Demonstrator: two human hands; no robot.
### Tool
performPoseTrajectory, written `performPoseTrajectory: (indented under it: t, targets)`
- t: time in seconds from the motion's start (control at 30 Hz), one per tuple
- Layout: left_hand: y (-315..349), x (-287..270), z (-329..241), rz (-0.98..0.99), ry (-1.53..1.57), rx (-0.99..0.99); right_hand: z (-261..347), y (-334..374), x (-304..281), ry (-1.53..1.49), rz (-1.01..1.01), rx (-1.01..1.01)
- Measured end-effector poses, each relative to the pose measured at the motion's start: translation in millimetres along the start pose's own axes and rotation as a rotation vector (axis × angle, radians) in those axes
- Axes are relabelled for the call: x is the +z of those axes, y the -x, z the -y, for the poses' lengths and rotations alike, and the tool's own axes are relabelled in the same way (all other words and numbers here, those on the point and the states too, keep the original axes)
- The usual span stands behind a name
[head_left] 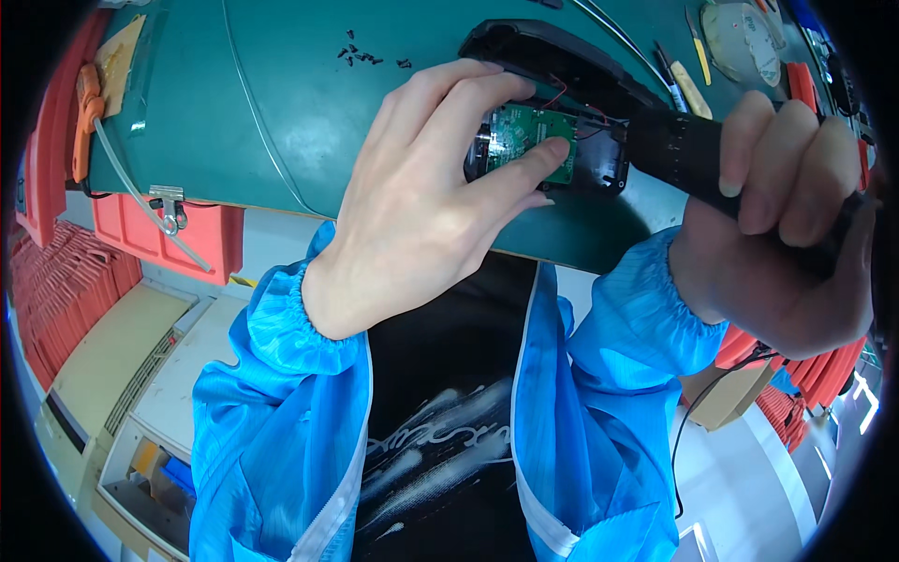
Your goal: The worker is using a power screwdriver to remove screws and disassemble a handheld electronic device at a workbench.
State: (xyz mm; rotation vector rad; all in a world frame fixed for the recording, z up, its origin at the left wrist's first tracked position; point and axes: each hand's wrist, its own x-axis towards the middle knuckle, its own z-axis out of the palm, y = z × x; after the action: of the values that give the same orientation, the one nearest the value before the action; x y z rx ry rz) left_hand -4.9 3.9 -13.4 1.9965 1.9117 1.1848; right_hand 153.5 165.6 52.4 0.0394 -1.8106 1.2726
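My left hand point(426, 187) grips an opened black device housing point(601, 170), the fingers over its far and left side and the thumb on the green circuit board point(524, 136) inside. Closed around a black electric screwdriver point(676, 148) is my right hand point(791, 211). The screwdriver lies nearly level, its front end pointing left at the housing's right part; where the bit touches, I cannot tell. Thin red and black wires point(588, 120) run from the board toward the other black shell point(571, 66), which sits just behind. Several small black screws point(361, 59) lie loose farther left.
A green mat point(290, 131) covers the bench. Orange-handled cutters point(86, 112) and a metal clip point(169, 208) are at its left. Rolls of tape point(735, 42), a yellow tool point(698, 45) and a marker point(670, 80) lie at the far right. Red foam bins point(187, 234) hang below the edge.
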Motion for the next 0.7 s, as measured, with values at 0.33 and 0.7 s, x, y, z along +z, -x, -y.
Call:
performPoseTrajectory:
  t: [0.33, 0.7]
  targets:
    - [0.6, -1.9, -0.7, 0.012, -0.023, 0.012, 0.3, 0.1, -3.5, -0.099, 0.003, -0.002]
    - [2.2, -0.6, 1.1, -0.008, -0.023, 0.018, 2.4, -2.3, 5.0, -0.049, 0.022, 0.027]
